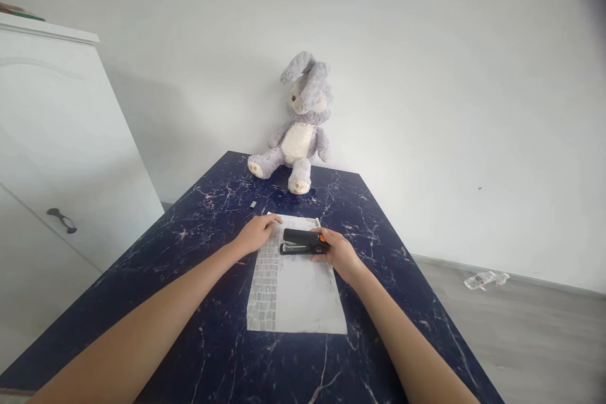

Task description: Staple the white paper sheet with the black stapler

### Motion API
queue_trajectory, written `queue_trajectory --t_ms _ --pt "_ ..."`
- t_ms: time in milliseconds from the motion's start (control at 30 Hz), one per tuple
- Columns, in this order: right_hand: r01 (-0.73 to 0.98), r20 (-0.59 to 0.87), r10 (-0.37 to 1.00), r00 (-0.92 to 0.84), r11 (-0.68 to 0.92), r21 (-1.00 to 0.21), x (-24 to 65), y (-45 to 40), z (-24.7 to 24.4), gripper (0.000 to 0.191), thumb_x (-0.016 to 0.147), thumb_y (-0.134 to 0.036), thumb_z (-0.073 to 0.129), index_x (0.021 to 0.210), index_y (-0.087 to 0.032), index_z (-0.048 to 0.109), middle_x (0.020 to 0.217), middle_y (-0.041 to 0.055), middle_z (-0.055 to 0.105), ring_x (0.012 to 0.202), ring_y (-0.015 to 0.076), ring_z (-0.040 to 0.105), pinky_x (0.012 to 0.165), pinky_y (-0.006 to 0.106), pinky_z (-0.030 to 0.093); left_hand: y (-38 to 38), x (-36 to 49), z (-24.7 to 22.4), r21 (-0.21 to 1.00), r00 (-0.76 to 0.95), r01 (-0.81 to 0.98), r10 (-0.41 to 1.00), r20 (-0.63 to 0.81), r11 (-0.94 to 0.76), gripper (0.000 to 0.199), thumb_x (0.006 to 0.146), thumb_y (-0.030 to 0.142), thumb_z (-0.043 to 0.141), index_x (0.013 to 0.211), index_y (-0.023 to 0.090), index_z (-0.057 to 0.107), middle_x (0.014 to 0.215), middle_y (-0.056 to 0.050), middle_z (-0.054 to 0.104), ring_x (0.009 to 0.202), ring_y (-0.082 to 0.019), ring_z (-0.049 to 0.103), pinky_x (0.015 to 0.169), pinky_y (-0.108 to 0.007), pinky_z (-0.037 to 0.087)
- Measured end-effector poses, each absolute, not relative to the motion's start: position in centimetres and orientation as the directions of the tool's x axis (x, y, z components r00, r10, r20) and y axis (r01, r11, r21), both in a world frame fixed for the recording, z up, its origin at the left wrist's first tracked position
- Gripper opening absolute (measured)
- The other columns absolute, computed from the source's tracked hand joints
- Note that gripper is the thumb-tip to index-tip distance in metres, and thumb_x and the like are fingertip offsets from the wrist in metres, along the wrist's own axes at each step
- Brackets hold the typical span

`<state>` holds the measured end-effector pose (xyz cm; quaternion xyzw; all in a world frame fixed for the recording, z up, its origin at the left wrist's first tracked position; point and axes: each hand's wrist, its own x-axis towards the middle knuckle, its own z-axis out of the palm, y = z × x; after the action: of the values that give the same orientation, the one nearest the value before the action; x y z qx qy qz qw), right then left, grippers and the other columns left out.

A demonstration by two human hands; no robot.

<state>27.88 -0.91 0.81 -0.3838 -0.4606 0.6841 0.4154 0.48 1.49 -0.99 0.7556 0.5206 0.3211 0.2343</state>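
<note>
My right hand (341, 255) is closed round the hinge end of a black stapler (300, 238) that has an orange mark near my fingers. The stapler lies sideways over the upper part of a paper sheet (303, 297), its jaws apart and pointing left. Print runs in a column down the sheet's left side. At the sheet's upper left edge rests my left hand (258, 233), fingers stretched out and lying on the paper, holding nothing. A small pale grey block (253, 205), too small to identify surely, lies on the table beyond that hand.
A grey plush rabbit (298, 139) sits at the far end of the dark blue marbled table (208, 322), against the wall. To the left stands a white cabinet (66, 126) with a dark handle. Clear plastic bottles (485, 279) lie on the floor to the right.
</note>
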Motion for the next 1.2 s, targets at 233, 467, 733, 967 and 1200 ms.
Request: queue_trajectory --t_ms 233,467,733,967,1200 --pt "-0.192 -0.117 0.948 -0.295 -0.178 -0.965 28.4 -0.4 0.4 0.032 0.083 -0.047 0.070 0.096 -0.018 0.074 0.084 0.0063 0.065 0.072 0.0205 0.060 0.057 0.035 0.060 2.3 -0.2 -1.1 0.904 0.025 0.283 0.945 0.326 -0.320 0.027 0.096 0.037 0.045 0.095 0.019 0.066 0.064 0.002 0.052 0.059 -0.015 0.048 0.058 -0.026 0.036" --pt "-0.102 -0.074 0.972 -0.222 -0.099 -0.990 29.7 0.1 1.1 0.035 0.082 -0.047 0.065 0.094 -0.016 0.074 0.085 0.0082 0.068 0.071 0.0223 0.063 0.055 0.035 0.059 2.4 -0.1 -1.0 0.918 0.039 0.129 0.927 0.374 -0.375 0.035 0.097 0.047 0.047 0.094 0.018 0.066 0.092 -0.006 0.068 0.087 -0.021 0.064 0.077 -0.033 0.049" --pt "-0.088 -0.058 0.982 -0.177 -0.075 -0.993 30.1 0.4 1.1 0.038 0.085 -0.052 0.062 0.092 -0.018 0.076 0.090 0.0099 0.069 0.077 0.0246 0.065 0.058 0.037 0.061 2.2 0.1 -1.0 0.924 0.125 0.124 0.930 0.346 -0.361 0.039 0.098 0.051 0.049 0.096 0.018 0.069 0.095 -0.007 0.070 0.092 -0.023 0.067 0.090 -0.039 0.052" --pt "0.130 0.016 0.948 -0.319 0.061 -0.990 29.9 -0.4 2.1 0.039 0.078 -0.051 0.077 0.099 -0.018 0.073 0.089 0.0054 0.069 0.081 0.0224 0.065 0.068 0.034 0.059 2.0 0.4 -1.2 0.938 0.184 0.086 0.931 0.315 -0.335 0.038 0.096 0.052 0.052 0.101 0.018 0.069 0.103 -0.009 0.070 0.099 -0.024 0.068 0.089 -0.039 0.056" --pt "0.332 0.473 0.859 -0.196 0.512 -0.792 28.8 -1.4 2.4 0.027 0.083 -0.035 0.075 0.107 -0.022 0.071 0.102 0.0066 0.069 0.084 0.0227 0.067 0.076 0.037 0.057 1.4 1.2 -0.6 0.980 0.154 -0.087 0.969 0.193 -0.181 0.034 0.091 0.050 0.065 0.102 0.017 0.069 0.109 -0.009 0.073 0.103 -0.025 0.071 0.101 -0.045 0.053"
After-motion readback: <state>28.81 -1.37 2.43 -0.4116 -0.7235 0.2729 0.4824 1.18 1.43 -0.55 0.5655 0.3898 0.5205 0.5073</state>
